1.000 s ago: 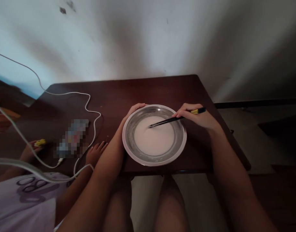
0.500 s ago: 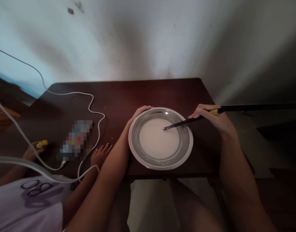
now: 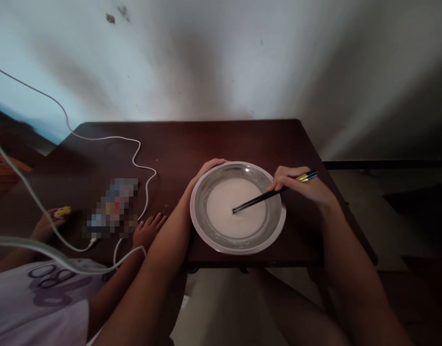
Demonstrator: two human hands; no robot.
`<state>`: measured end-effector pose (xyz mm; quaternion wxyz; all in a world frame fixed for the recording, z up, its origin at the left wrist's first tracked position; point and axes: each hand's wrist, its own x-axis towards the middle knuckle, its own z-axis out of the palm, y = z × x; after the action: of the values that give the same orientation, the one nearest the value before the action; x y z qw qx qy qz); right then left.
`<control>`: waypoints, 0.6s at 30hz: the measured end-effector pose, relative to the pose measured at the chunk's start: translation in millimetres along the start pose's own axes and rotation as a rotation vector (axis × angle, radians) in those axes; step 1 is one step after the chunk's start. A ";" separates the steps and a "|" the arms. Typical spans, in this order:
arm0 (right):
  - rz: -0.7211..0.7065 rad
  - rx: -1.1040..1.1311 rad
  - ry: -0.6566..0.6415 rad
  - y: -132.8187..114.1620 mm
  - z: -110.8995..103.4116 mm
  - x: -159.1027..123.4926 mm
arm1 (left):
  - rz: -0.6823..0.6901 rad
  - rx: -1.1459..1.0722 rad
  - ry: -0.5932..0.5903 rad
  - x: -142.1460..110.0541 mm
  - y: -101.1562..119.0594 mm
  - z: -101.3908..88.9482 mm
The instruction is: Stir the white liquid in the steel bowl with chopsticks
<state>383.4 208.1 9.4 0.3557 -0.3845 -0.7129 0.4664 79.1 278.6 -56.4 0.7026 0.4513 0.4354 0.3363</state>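
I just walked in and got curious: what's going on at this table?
Someone's right hand holds black chopsticks, with the tips at the milky-white liquid in a metal bowl. Their left hand cups the bowl's far left side. The bowl sits near the front edge of the dark table. To the left, another person's hand rests on the tabletop.

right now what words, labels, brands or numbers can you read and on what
No text reads clearly enough to quote.
Nearby person's shirt: dark looping characters, too unclear to read.
Plugged-in device: pixelated, unreadable.
Bowl and chopsticks: no legible text.
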 end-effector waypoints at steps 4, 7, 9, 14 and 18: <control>-0.007 -0.035 0.101 2.8 -0.2 1.6 | -0.001 -0.015 0.003 -0.6 0.1 -0.1; -0.001 0.046 0.190 2.2 -3.1 -0.1 | -0.004 -0.021 0.007 -0.8 0.0 -0.2; 0.009 0.061 0.083 0.1 -1.3 -0.6 | 0.002 -0.028 0.005 -0.8 -0.6 -0.3; -0.024 -0.058 0.082 -1.9 4.4 -0.3 | 0.006 -0.062 -0.026 -1.7 -2.9 0.0; -0.020 -0.016 0.176 -0.6 -0.8 -4.2 | -0.016 -0.019 0.040 -4.0 -0.9 2.1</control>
<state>385.9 204.6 9.6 0.4184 -0.4196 -0.6865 0.4214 79.5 274.0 -55.6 0.7009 0.4342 0.4497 0.3436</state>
